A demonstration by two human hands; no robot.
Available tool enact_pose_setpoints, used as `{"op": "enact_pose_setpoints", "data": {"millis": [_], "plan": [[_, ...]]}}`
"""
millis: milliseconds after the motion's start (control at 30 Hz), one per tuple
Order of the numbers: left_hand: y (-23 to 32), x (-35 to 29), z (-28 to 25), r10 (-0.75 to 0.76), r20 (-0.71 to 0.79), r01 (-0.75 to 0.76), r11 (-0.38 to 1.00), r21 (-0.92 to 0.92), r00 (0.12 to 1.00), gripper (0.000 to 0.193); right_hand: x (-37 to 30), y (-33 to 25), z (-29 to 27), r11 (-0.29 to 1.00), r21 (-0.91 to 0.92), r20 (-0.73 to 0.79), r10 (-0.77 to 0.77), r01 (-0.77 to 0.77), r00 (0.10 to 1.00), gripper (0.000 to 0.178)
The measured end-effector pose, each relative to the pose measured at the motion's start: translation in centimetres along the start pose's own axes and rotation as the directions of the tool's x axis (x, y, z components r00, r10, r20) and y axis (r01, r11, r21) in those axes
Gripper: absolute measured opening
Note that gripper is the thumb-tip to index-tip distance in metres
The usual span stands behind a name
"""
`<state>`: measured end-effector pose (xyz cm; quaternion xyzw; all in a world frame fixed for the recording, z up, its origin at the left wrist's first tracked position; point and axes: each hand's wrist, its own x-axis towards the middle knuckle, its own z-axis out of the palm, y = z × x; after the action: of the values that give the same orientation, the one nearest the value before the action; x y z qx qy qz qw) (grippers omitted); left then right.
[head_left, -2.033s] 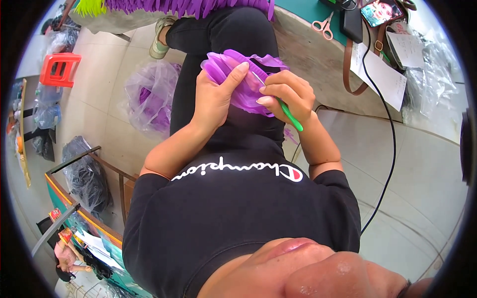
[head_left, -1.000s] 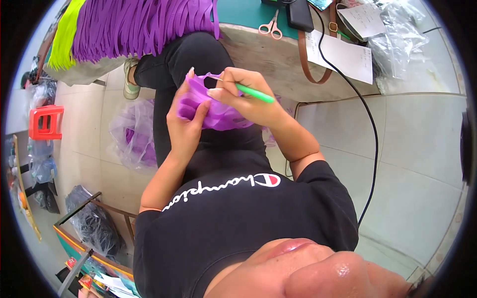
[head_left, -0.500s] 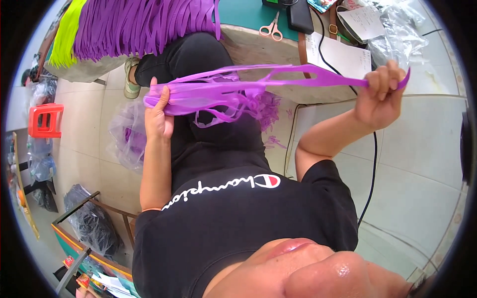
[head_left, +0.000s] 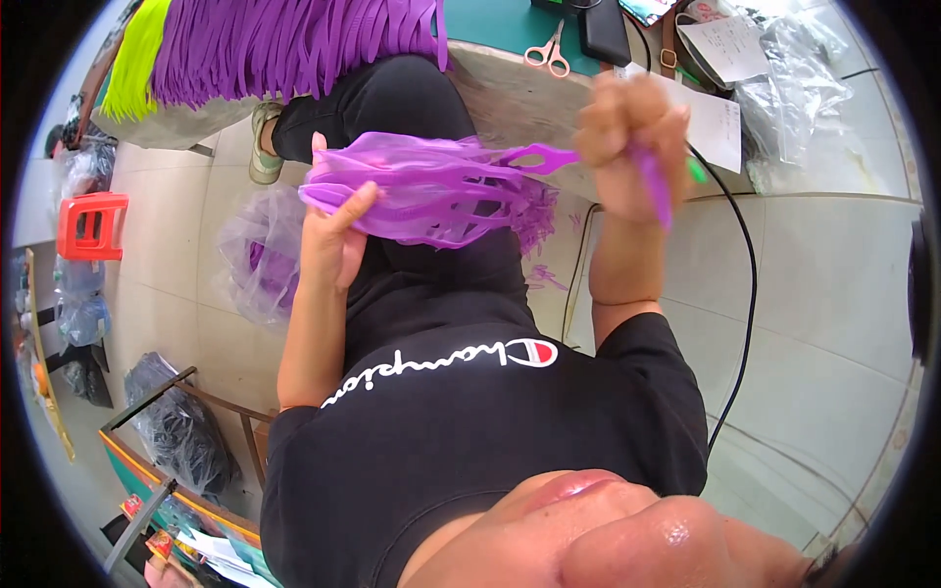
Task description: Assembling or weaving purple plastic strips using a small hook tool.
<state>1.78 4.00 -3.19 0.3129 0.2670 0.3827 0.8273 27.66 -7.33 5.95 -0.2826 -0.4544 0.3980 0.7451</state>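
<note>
My left hand (head_left: 338, 245) is closed round one end of a bundle of soft purple rubbery strips (head_left: 421, 191), thumb on top and the other fingers mostly hidden beneath. Over my lap, the bundle spreads into slack, partly see-through bands with gaps between them. On its right side a narrower purple strip with an oval slot (head_left: 537, 157) runs to my right hand (head_left: 632, 147). That hand is a closed fist, blurred by motion, with a purple tail of the strip sticking out below it.
Purple and yellow-green strips (head_left: 294, 49) drape over the table edge. Pink-handled scissors (head_left: 549, 54), a black box-like device (head_left: 603, 34) and papers (head_left: 711, 122) lie there too. A black cable (head_left: 750, 294) hangs at right. Purple scraps (head_left: 539, 279), a plastic bag (head_left: 257, 260) and a red stool (head_left: 91, 227) are lower down.
My right hand has come left, toward the left hand, still gripping the strip. The stretched purple bands have gone slack and bunched up. My left hand has shifted slightly right.
</note>
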Motion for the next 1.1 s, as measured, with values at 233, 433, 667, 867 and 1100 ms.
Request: {"op": "enact_pose_setpoints", "data": {"millis": [233, 433, 667, 867, 1100], "plan": [[0.1, -1.9, 4.2, 0.166, 0.126, -0.195, 0.940, 0.278, 0.978, 0.100, -1.4, 7.0, 3.9, 0.934, -0.357, 0.321, 0.112, 0.010, 0.941, 0.070], [-0.3, -2.0, 4.3, 0.209, 0.129, -0.236, 0.938, 0.252, 0.969, 0.097, -2.2, 7.8, 3.9, 0.955, -0.277, 0.262, 0.184, -0.109, 0.947, 0.068], [-0.1, -2.2, 4.3, 0.225, 0.099, -0.243, 0.939, 0.242, 0.969, 0.097, -2.3, 8.1, 4.0, 0.942, -0.288, 0.198, 0.234, -0.172, 0.952, 0.066], [0.0, -2.1, 4.4, 0.304, 0.120, -0.326, 0.844, 0.425, 0.945, 0.096, -2.4, 8.5, 3.5, 0.898, -0.413, 0.187, 0.249, -0.154, 0.950, 0.058], [1.3, -2.5, 2.7, -0.364, 0.296, 0.312, 0.927, 0.208, 0.883, 0.062, 4.1, 8.3, -1.4, 0.825, -0.562, -0.076, -0.123, 0.059, 0.990, 0.053]]}}
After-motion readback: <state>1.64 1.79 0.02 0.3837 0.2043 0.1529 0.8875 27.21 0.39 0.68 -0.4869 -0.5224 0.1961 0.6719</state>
